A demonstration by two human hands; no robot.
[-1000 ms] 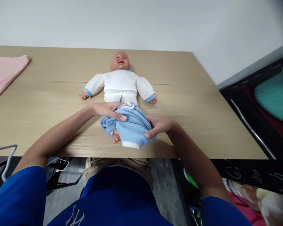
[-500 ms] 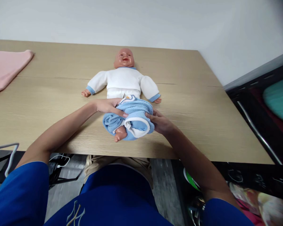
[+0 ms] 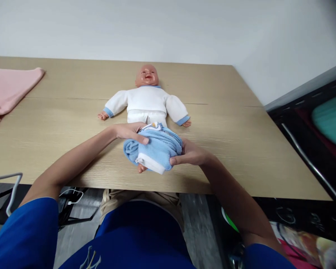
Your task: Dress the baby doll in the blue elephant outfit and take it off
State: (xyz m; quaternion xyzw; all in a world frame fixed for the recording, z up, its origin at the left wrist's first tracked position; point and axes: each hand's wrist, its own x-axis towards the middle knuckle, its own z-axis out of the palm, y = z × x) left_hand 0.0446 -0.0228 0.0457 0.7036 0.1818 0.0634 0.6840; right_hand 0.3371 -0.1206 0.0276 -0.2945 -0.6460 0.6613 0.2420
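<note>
In the middle of the frame a doll (image 3: 147, 99) in a white top lies on its back on the worktop (image 3: 240, 142), head toward the wall. Both hands are on the blue trousers (image 3: 159, 145), which are bunched over its legs. The left hand (image 3: 130, 131) has its fingers closed on the fabric at the doll's hip, thumb laid across the top. The right hand (image 3: 189, 154) grips the other side, thumb pressing near the white cuff (image 3: 149, 163).

Half a second ago the cuff was turned back and one foot stood well clear of it. Now the cuff has been drawn toward the near edge, and only the tip of the foot (image 3: 141, 169) shows below it. The leg is therefore more covered than it was, while the fabric above stays gathered in thick folds.

A pink cloth (image 3: 11, 89) lies at the upper left, well apart from the hands
</note>
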